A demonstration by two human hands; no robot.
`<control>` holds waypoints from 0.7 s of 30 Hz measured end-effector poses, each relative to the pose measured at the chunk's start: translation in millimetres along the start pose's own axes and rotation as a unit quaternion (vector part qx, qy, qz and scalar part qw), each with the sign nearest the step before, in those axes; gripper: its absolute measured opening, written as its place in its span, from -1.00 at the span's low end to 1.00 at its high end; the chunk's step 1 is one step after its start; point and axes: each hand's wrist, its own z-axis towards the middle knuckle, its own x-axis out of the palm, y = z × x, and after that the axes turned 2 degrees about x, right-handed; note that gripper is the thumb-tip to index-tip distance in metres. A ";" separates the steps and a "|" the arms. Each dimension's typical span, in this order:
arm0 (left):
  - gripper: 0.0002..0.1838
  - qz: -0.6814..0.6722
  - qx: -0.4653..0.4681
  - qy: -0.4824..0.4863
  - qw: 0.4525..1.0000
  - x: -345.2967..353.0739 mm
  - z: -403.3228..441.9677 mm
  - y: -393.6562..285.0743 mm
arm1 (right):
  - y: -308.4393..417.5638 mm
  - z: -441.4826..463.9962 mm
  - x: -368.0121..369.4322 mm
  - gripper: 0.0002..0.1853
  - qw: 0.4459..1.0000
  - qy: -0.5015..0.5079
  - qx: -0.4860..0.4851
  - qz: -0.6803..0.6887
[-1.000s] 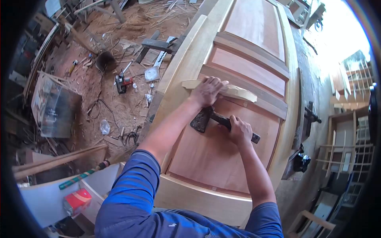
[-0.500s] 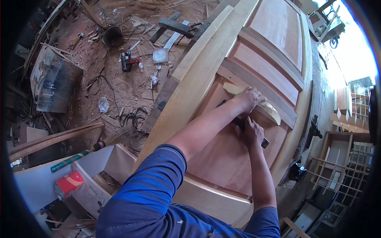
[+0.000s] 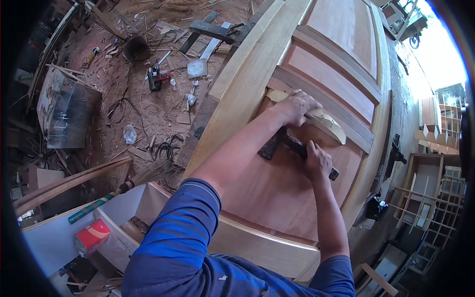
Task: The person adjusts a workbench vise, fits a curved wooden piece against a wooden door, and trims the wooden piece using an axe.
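From my head camera, looking down: a pale wood strip [image 3: 327, 124] lies under my left hand [image 3: 298, 107], above a panelled door [image 3: 277, 193]. The strip passes beneath my palm and shows on both sides of it. Its long axis slants from upper left to lower right, roughly along the door's crosswise rail, and its right end curves downward. My left hand is closed over the strip's middle, fingers bent across it.

Nearer to me, a hatchet [image 3: 294, 145] runs through my right hand [image 3: 317, 161]. Its dark head points left, just below my left wrist and partly hidden by that forearm; its handle slopes down to the right, the butt showing past my fist. My right hand is wrapped around the handle, well toward the butt.
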 end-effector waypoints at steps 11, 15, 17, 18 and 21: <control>0.24 0.053 -0.228 0.134 0.963 -63.8 8.9 32.2 | -49.3 -3.5 -13.0 -0.28 0.997 -0.050 0.054 -0.031; 0.39 0.082 -0.230 0.162 0.956 -63.7 15.4 35.3 | -43.6 -32.2 2.9 -0.32 0.999 -0.046 -0.022 0.012; 0.42 0.090 -0.230 0.172 0.954 -65.6 16.9 34.2 | -34.1 -51.9 7.6 -0.34 0.988 -0.015 -0.154 0.017; 0.44 0.092 -0.229 0.176 0.953 -66.7 17.6 33.3 | -27.6 -57.0 5.7 -0.36 0.976 0.000 -0.219 0.018; 0.47 0.104 -0.221 0.168 0.955 -66.6 17.4 34.6 | -50.9 -31.4 1.4 -0.37 0.953 0.052 -0.296 -0.045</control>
